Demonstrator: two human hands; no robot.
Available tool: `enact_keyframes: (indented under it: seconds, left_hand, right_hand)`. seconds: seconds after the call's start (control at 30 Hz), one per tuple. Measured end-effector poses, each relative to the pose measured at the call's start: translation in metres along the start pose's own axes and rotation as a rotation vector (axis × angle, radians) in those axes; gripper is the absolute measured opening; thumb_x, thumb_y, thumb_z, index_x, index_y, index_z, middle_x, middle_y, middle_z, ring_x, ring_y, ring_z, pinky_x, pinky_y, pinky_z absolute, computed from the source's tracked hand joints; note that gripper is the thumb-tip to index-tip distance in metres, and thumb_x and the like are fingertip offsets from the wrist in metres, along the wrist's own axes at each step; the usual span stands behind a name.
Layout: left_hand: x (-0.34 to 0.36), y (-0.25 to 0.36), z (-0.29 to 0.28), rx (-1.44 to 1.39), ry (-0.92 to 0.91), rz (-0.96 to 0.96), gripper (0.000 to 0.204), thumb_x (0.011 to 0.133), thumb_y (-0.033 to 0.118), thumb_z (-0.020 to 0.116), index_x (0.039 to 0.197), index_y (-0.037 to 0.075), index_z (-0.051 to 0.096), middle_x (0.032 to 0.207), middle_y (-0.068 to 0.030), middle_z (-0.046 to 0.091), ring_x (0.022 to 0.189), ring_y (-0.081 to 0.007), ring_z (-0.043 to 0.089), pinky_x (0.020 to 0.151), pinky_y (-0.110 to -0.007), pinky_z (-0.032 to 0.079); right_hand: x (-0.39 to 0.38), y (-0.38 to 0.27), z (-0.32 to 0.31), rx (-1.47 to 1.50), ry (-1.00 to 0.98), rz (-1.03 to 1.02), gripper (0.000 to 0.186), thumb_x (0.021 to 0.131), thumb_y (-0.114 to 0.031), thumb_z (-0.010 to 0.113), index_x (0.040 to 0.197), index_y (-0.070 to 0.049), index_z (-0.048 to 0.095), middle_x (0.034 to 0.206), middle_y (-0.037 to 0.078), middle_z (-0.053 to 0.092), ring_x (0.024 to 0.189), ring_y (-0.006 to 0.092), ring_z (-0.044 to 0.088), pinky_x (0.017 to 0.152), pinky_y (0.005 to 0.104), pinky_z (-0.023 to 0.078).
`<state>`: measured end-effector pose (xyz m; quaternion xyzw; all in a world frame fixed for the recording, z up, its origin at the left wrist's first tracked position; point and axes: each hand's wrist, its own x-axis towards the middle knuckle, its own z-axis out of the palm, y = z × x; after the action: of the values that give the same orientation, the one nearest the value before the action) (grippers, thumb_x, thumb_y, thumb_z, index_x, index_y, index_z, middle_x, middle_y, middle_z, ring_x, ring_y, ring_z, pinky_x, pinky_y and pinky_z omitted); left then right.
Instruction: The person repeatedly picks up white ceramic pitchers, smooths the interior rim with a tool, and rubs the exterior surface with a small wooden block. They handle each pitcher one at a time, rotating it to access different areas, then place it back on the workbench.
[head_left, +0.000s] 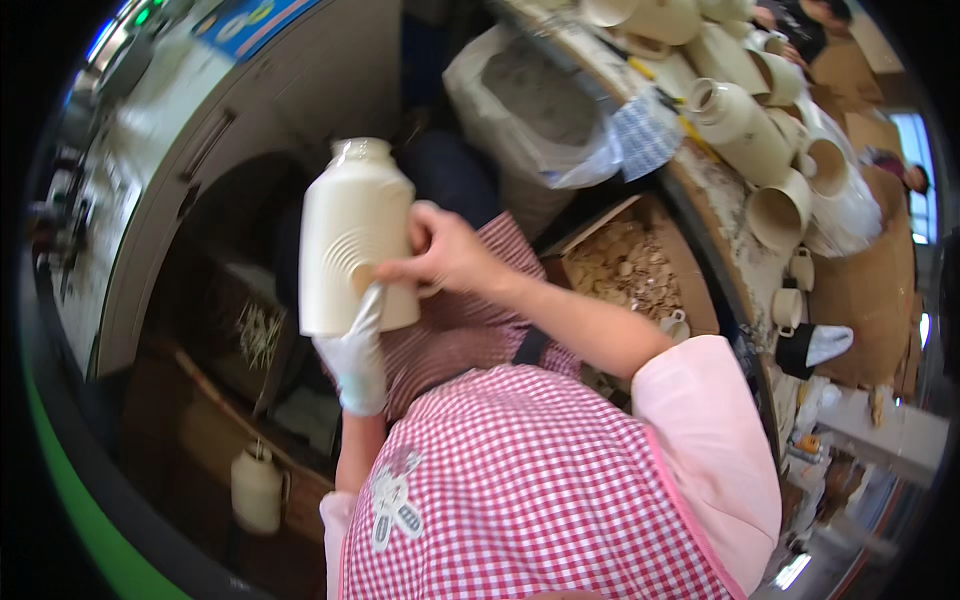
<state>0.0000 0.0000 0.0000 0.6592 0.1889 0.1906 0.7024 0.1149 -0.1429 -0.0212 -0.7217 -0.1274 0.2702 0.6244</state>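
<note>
A cream plastic flask body [340, 230] with a narrow neck and ribbed rings stands upright in the air above my lap. My left hand [350, 365], in a whitish glove, holds it at the bottom and front, with fingers partly hidden behind it. My bare right hand [445, 255] grips its right side, the thumb resting on the rings near a small tan round patch. Under it is my red checked apron [520, 450].
To the right runs a worn bench [745, 275] crowded with cream flask bodies [740, 130] and cups. Below it sit a box of small pieces [620, 270] and a plastic-lined bin [485, 70]. Another flask [255, 490] is at lower left. A person [810, 25] is at top right.
</note>
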Motion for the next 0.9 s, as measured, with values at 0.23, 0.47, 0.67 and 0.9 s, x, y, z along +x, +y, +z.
enact_keyframes:
  seconds: [0.23,0.47,0.67,0.9]
  left_hand:
    - [0.01,0.023,0.027,-0.031,0.078,-0.121,0.037,0.097,0.006,0.072,0.13,-0.008,0.062,0.121,-0.0118,0.069,0.105,-0.0187,0.067,0.096,-0.033,0.054]
    - [0.019,0.009,0.015,0.199,-0.095,0.247,0.035,0.098,0.004,0.069,0.131,-0.007,0.063,0.131,-0.0119,0.066,0.12,-0.0218,0.065,0.101,-0.038,0.055]
    - [0.019,0.008,0.003,-0.643,-0.059,-0.434,0.043,0.108,0.024,0.058,0.145,0.002,0.057,0.144,-0.0099,0.06,0.131,-0.0194,0.059,0.114,-0.04,0.046]
    - [0.02,0.022,-0.002,-0.704,-0.015,-0.51,0.041,0.109,0.02,0.057,0.145,0.0,0.055,0.139,-0.0095,0.063,0.129,-0.0172,0.061,0.109,-0.033,0.05]
  right_hand:
    - [-0.003,-0.024,-0.116,-0.398,0.243,-0.4,0.024,0.093,-0.027,0.077,0.098,-0.004,0.072,0.09,0.008,0.071,0.079,0.0201,0.069,0.07,0.034,0.057]
    - [0.02,-0.058,-0.351,-1.324,0.727,-0.46,0.018,0.098,-0.025,0.063,0.099,-0.011,0.075,0.09,0.015,0.074,0.089,0.0365,0.073,0.079,0.0461,0.058]
    - [0.111,-0.035,-0.372,-1.664,0.563,-0.395,0.014,0.086,-0.016,0.065,0.095,-0.005,0.068,0.093,0.019,0.07,0.091,0.0404,0.069,0.078,0.0524,0.055]
    - [0.08,-0.071,-0.3,-0.812,0.549,-0.192,0.029,0.098,-0.03,0.06,0.09,-0.002,0.061,0.085,0.011,0.068,0.074,0.0238,0.069,0.067,0.0386,0.055]
